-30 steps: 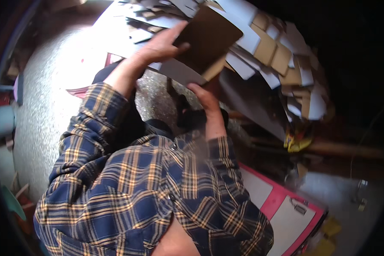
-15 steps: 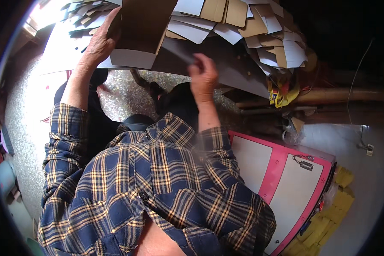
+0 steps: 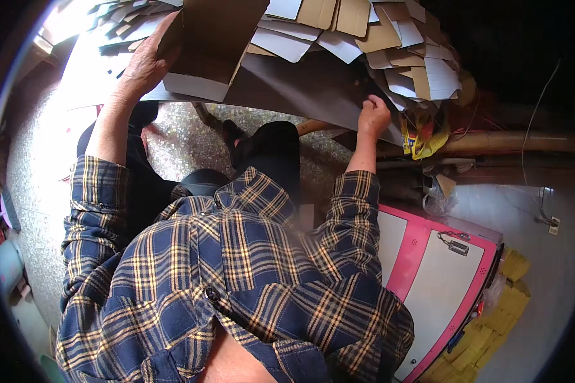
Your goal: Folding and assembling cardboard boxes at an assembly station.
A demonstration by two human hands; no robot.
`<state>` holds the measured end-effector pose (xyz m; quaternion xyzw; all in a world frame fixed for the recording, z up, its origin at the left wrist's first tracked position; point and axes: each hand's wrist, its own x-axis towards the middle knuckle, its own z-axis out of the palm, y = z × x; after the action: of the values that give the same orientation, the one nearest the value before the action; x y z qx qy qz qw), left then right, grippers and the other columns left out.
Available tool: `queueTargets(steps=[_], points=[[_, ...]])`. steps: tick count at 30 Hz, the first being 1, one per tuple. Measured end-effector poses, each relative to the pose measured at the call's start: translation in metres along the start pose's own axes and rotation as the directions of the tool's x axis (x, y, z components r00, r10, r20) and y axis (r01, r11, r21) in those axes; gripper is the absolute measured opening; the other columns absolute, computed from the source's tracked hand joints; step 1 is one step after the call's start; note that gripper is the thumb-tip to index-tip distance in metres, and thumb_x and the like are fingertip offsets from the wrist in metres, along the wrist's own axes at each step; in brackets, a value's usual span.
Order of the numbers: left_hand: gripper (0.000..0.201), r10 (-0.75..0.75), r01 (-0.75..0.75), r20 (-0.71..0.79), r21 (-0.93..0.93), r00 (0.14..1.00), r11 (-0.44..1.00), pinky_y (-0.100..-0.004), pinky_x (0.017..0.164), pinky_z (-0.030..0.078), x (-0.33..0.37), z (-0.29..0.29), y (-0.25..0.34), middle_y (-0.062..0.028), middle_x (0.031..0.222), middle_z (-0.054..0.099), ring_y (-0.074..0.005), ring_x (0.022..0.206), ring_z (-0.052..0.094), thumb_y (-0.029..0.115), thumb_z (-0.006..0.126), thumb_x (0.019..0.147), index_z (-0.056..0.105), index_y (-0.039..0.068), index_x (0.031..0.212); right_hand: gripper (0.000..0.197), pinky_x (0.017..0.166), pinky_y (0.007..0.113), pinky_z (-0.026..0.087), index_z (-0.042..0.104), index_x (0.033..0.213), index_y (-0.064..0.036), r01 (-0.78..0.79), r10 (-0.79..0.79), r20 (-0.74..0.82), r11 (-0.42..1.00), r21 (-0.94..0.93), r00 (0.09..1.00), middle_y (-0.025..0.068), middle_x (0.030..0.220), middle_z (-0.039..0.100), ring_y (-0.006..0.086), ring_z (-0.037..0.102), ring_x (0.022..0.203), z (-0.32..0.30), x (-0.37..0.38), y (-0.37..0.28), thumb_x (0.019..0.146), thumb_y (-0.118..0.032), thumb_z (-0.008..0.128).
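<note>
Speckled floor (image 3: 185,137) shines bright on the left, darkness fills the far right, and a dark tabletop (image 3: 287,83) spans the far side. Fingers first: the left hand (image 3: 147,67) grasps the left side of an open cardboard box (image 3: 217,38), hardly shifted from half a second ago. And the right hand (image 3: 374,118) is the big mover! A second ago it was at the box; now it's way over by the tabletop's right end, fingers curled in, and whether they pinch anything I can't tell. That box sits at the near edge, brown interior facing up, white flap (image 3: 195,87) toward the body. Both forearms reach away, the right one angled outward. Farther out, overlapping cardboard pieces (image 3: 338,19) heap along the far side, a yellow bag (image 3: 428,143) hangs just beyond the right hand, and a pink-framed white panel (image 3: 406,262) stands near right.
</note>
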<state>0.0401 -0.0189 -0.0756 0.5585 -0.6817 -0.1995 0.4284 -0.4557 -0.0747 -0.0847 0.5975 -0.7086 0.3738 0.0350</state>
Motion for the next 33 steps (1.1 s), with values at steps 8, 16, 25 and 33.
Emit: queueTargets(steps=[8,16,25,33], points=[[0.061,-0.041,0.042,0.021,-0.002,0.999,0.999,-0.0447,0.103,0.044,-0.004,-0.006,0.006,-0.0181,0.135,0.054,-0.0355,0.127,0.051,0.014,0.061,0.091,0.035,0.019,0.146,0.021,0.080,0.045,0.052,0.071,0.092,-0.0034,0.003,0.034,0.212,0.985,-0.170,0.977,0.0205,0.091,0.070,0.0398,0.066,0.090,0.014,0.011,-0.028,0.076,-0.016,0.069],[0.064,-0.050,0.050,0.021,0.034,0.999,0.998,-0.0450,0.102,0.044,-0.002,-0.008,0.018,-0.0191,0.133,0.055,-0.0363,0.124,0.053,0.011,0.061,0.089,0.035,0.018,0.147,0.023,0.085,0.044,0.051,0.072,0.094,-0.0056,0.006,0.055,0.227,0.965,-0.260,0.972,0.0211,0.092,0.070,0.0406,0.066,0.094,0.019,0.023,-0.019,0.073,-0.010,0.065],[0.062,-0.041,0.041,0.020,0.023,0.999,0.999,-0.0450,0.103,0.043,-0.004,-0.009,0.022,-0.0180,0.135,0.054,-0.0376,0.125,0.051,0.011,0.060,0.089,0.035,0.017,0.146,0.014,0.088,0.046,0.053,0.072,0.090,-0.0022,0.155,0.077,0.404,0.846,-0.511,0.911,0.0238,0.098,0.069,0.0395,0.066,0.097,0.010,0.020,-0.055,0.079,-0.007,0.064],[0.060,-0.005,0.006,-0.007,0.062,1.000,0.998,-0.0441,0.101,0.045,-0.001,-0.007,0.021,-0.0194,0.133,0.054,-0.0381,0.123,0.052,0.011,0.059,0.090,0.037,0.015,0.145,0.008,0.072,0.047,0.055,0.069,0.083,-0.0040,0.312,-0.198,0.289,0.846,-0.433,0.937,0.0196,0.086,0.069,0.0375,0.068,0.082,0.009,0.011,-0.048,0.080,-0.008,0.063]])
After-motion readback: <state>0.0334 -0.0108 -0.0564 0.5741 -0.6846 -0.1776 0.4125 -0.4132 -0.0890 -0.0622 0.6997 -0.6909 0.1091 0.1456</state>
